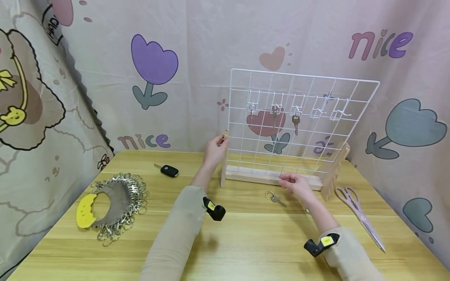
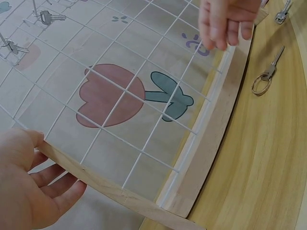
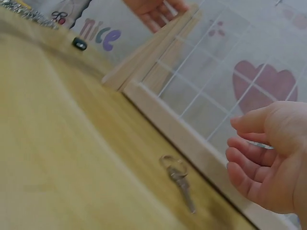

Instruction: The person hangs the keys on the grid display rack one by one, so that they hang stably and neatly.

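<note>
A white wire grid rack stands upright in a wooden base, with hooks across it and keys hanging on some of them, one a silver key. My left hand grips the rack's left wooden post, thumb in front and fingers behind. Before the base bar, my right hand hovers with loosely bent fingers; nothing shows in its grasp in the right wrist view. On the table below it lies a key with a ring. Another key lies farther right, mostly hidden by my right forearm in the head view.
At the left lies a ring-shaped key holder with a yellow part and many metal rings. A black car key is behind it. Pink-handled scissors lie at the right. A printed curtain hangs behind the wooden table.
</note>
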The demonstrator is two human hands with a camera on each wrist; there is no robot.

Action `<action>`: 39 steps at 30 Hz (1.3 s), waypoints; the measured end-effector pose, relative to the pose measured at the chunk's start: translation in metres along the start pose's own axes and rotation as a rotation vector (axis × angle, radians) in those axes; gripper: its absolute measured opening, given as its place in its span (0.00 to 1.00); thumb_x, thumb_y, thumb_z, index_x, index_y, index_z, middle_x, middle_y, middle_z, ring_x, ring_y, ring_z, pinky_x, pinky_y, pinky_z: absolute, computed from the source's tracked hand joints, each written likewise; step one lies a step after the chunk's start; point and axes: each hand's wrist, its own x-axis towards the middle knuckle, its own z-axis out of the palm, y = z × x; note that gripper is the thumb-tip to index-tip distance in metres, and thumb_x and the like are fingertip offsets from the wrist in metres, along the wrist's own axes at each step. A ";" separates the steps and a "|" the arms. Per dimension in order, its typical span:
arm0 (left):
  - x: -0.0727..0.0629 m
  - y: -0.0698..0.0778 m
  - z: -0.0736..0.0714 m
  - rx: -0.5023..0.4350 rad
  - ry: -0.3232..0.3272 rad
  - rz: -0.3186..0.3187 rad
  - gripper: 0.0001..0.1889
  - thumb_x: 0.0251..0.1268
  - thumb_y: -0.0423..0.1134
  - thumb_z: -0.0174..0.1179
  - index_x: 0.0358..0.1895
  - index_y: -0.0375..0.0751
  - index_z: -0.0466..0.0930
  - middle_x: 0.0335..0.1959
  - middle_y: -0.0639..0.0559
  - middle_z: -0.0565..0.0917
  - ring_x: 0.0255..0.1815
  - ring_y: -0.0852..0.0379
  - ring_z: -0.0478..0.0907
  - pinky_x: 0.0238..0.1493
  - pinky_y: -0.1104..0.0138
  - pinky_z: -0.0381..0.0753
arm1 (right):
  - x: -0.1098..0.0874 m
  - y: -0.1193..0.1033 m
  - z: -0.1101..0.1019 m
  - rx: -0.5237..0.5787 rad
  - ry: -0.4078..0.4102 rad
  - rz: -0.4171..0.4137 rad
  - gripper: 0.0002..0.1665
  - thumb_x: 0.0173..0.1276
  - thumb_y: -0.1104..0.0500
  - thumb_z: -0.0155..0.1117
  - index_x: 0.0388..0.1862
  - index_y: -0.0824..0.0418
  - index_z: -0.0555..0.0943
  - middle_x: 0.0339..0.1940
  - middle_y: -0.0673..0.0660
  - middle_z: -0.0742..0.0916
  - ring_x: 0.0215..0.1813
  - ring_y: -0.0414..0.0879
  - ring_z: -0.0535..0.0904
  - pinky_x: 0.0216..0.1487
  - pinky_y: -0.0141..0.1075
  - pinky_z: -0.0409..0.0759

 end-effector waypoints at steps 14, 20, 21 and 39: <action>0.000 -0.001 0.000 -0.001 0.006 -0.001 0.25 0.69 0.46 0.51 0.65 0.40 0.67 0.60 0.45 0.74 0.60 0.51 0.70 0.58 0.61 0.71 | 0.007 0.031 0.023 -0.230 -0.053 -0.022 0.15 0.59 0.64 0.66 0.43 0.73 0.78 0.32 0.56 0.84 0.29 0.39 0.74 0.27 0.31 0.73; 0.001 -0.001 0.001 0.006 0.010 -0.001 0.24 0.69 0.46 0.51 0.65 0.40 0.67 0.60 0.45 0.73 0.60 0.51 0.70 0.58 0.61 0.71 | 0.010 0.031 0.029 -0.392 -0.038 -0.096 0.11 0.55 0.61 0.70 0.35 0.67 0.82 0.28 0.53 0.82 0.31 0.42 0.73 0.33 0.33 0.71; 0.001 -0.001 0.001 0.009 0.009 0.000 0.24 0.69 0.46 0.51 0.65 0.40 0.67 0.60 0.45 0.73 0.59 0.50 0.70 0.58 0.61 0.71 | 0.011 0.031 0.030 -0.409 -0.034 -0.097 0.11 0.55 0.61 0.70 0.34 0.67 0.82 0.27 0.53 0.82 0.31 0.42 0.73 0.34 0.33 0.71; 0.001 -0.001 0.002 0.014 0.009 -0.010 0.24 0.70 0.47 0.51 0.65 0.40 0.67 0.60 0.45 0.73 0.60 0.51 0.69 0.58 0.61 0.71 | 0.009 0.029 0.032 -0.429 0.025 -0.119 0.04 0.57 0.66 0.66 0.27 0.65 0.80 0.22 0.51 0.81 0.28 0.42 0.72 0.32 0.35 0.71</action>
